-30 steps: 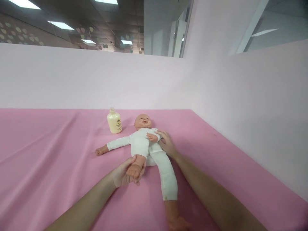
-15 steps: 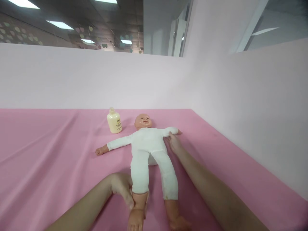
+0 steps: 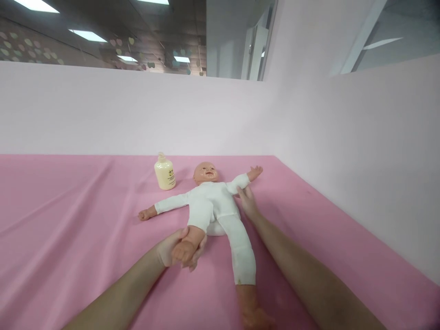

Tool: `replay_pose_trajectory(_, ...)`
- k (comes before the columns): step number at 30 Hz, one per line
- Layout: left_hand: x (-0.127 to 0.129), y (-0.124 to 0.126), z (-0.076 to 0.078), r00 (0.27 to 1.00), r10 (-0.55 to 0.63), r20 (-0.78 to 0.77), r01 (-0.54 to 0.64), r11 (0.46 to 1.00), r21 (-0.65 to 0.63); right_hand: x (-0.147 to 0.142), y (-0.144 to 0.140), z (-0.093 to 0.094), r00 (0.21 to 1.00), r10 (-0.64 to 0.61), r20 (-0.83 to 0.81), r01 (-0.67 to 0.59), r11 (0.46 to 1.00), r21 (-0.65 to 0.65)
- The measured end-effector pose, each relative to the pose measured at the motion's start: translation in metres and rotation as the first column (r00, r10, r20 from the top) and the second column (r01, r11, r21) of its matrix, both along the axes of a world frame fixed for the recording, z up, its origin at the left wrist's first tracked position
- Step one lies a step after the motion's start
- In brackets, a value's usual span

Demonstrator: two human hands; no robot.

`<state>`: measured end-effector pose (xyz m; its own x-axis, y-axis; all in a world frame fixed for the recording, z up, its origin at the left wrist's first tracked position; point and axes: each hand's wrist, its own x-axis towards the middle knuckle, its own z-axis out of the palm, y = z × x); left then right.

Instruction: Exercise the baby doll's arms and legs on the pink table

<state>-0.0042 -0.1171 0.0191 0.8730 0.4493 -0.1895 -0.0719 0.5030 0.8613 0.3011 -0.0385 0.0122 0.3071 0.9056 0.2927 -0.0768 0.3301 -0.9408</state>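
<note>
Change: since half a second ago the doll's near leg is folded up again, foot drawn to its hip, and its far arm points higher.
Left hand: forearm flat across the pink cloth, fingers curled round the doll's bare foot.
Bottle: upright, beside the head.
Doll: on its back mid-cloth, other leg straight.
Right hand: arm stretched out, fingers loosely spread, touching the doll's sleeve near the armpit.

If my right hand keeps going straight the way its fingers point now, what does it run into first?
The right hand points up and away along the pink cloth, fingertips already at the white-sleeved arm of the plastic baby doll. It would likely press into that arm near the armpit first; depth is hard to judge.
</note>
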Motion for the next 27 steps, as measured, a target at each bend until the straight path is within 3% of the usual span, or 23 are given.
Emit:
replay_pose_trajectory(5,0.011,0.004,-0.011,0.995,0.019,0.100,-0.016,0.999,-0.030,-0.005,-0.011,0.005,0.937,0.151,0.315,-0.170,0.985,0.035)
replay_pose_trajectory(8,0.010,0.004,-0.014,0.996,-0.031,0.081,0.029,0.999,0.025,-0.004,-0.011,0.003,0.920,0.167,0.355,-0.193,0.980,0.038)
replay_pose_trajectory(15,0.005,0.001,-0.003,0.972,-0.227,0.055,0.220,0.969,0.117,-0.003,0.002,-0.007,0.983,0.109,0.149,-0.111,0.994,0.003)
replay_pose_trajectory(20,0.008,-0.004,0.008,0.882,-0.471,-0.029,0.467,0.862,0.197,0.003,0.010,-0.013,0.998,-0.029,-0.059,0.028,0.999,-0.021)
replay_pose_trajectory(23,0.009,-0.008,0.016,0.878,-0.453,-0.154,0.479,0.842,0.251,0.011,0.015,-0.017,0.982,-0.048,-0.182,0.033,0.995,-0.089)
replay_pose_trajectory(27,0.010,-0.012,0.023,0.868,-0.451,-0.206,0.490,0.843,0.222,0.018,0.022,-0.022,0.961,-0.043,-0.274,0.005,0.990,-0.140)
